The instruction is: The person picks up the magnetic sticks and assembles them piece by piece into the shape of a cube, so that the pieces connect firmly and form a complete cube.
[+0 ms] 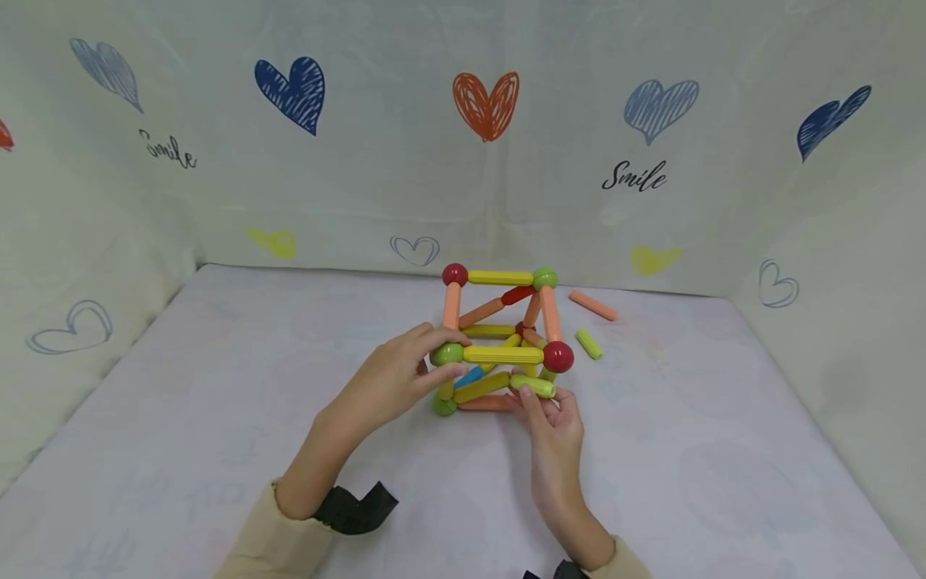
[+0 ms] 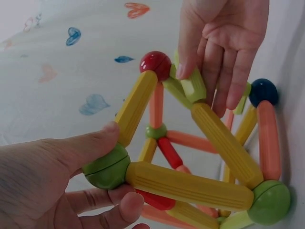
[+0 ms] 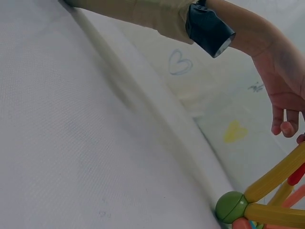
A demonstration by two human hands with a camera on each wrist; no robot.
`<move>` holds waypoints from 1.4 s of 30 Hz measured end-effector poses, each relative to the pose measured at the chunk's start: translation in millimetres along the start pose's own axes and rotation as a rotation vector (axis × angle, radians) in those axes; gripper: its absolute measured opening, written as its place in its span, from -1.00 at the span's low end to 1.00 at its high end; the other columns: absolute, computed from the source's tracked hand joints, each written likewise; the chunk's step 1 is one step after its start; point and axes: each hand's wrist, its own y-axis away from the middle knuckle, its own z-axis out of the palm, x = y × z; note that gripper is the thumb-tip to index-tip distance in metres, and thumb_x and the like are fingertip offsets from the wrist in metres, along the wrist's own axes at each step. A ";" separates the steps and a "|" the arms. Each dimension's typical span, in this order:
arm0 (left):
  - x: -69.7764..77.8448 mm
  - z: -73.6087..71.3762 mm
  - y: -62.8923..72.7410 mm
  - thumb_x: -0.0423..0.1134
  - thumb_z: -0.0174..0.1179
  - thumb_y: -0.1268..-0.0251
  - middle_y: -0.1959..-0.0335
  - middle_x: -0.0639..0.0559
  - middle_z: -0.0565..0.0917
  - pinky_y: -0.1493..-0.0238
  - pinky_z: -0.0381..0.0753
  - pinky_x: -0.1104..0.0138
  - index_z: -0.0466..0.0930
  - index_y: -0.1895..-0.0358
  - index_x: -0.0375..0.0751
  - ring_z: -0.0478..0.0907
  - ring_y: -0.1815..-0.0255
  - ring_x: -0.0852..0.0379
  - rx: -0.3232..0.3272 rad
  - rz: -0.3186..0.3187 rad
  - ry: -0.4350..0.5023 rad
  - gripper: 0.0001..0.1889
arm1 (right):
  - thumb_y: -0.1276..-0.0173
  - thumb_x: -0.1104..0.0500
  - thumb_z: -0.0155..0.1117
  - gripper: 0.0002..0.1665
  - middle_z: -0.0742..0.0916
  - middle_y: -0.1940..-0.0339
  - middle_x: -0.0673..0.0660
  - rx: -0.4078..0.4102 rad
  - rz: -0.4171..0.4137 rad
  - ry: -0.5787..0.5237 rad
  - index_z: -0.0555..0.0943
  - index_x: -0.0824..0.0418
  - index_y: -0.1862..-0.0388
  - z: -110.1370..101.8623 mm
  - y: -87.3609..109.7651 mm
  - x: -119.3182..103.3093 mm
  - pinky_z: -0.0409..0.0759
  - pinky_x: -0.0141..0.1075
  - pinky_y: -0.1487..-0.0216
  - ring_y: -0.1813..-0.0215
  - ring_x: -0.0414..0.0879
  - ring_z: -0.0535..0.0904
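Note:
A cube-like frame of magnetic sticks and balls stands on the table. My left hand (image 1: 383,374) pinches the green ball (image 2: 107,167) at its upper front left corner, between thumb and fingers. Lower down, my right hand (image 1: 557,450) pinches a short light green stick (image 1: 533,386) between thumb and fingers. That stick meets the end of a slanting yellow stick (image 2: 226,143), which runs to a lower green ball (image 2: 269,202). A red ball (image 1: 558,357) marks the upper front right corner. In the right wrist view, the left hand (image 3: 286,90) appears above the frame; the right hand is out of sight there.
A loose orange stick (image 1: 593,305) and a loose light green stick (image 1: 589,343) lie on the table (image 1: 687,450), right of the frame. Behind the table hangs a pale cloth (image 1: 391,177) printed with hearts. Black bands (image 1: 358,508) circle the wrists.

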 end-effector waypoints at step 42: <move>1.9 -2.3 0.1 0.06 0.20 -0.18 0.19 0.16 0.53 0.39 0.47 0.42 0.49 -0.09 0.15 0.42 0.39 0.21 -0.004 -0.014 0.013 -0.60 | -0.31 0.17 0.22 -0.62 0.66 0.39 0.05 0.056 0.004 0.044 0.34 0.23 -0.02 -4.4 6.7 -6.6 0.56 -0.45 0.34 0.54 -0.20 0.47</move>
